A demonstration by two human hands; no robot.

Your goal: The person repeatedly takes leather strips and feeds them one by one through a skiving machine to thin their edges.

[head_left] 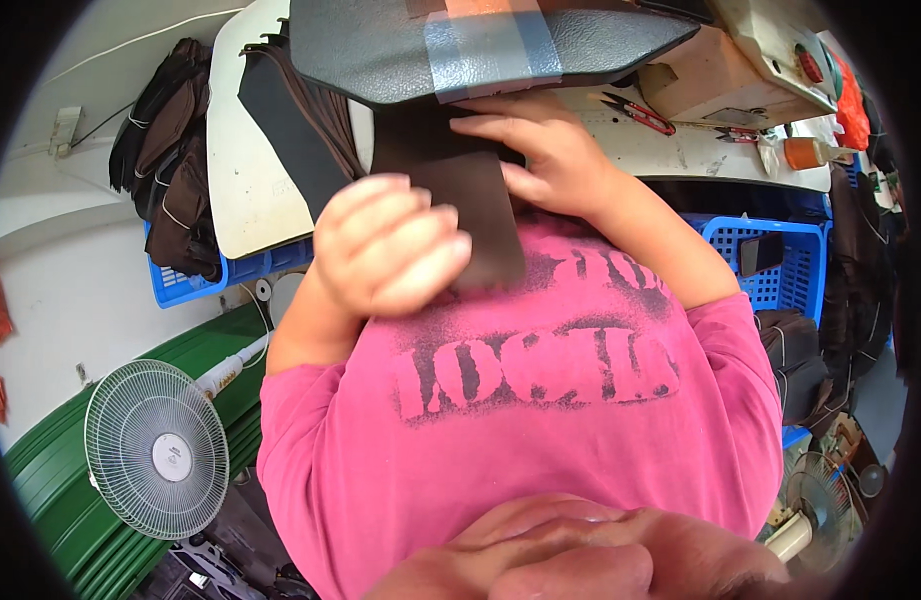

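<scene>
relation of a dark brown fabric piece (478, 215) to the two hands, upper centre of the frame. the piece lies between the hands, its long axis running roughly from top to bottom of the frame with a slight lean toward lower right; its rounded lower end overlies the pink shirt (521, 460). the left hand (389, 250), blurred, overlaps the left side of the piece, fingers curled; whether they grip the fabric cannot be told. the right hand (543, 150) is at the upper right edge, thumb and forefinger spread wide and pointing left across the fabric. the hands are thus at opposite sides, the left lower in the frame and, judged by overlap, the nearer to the free lower end. the upper end passes beneath a black leather-grained cover (381, 60). left of the piece, stacked dark strips (299, 125) rest on the table (243, 190).
</scene>
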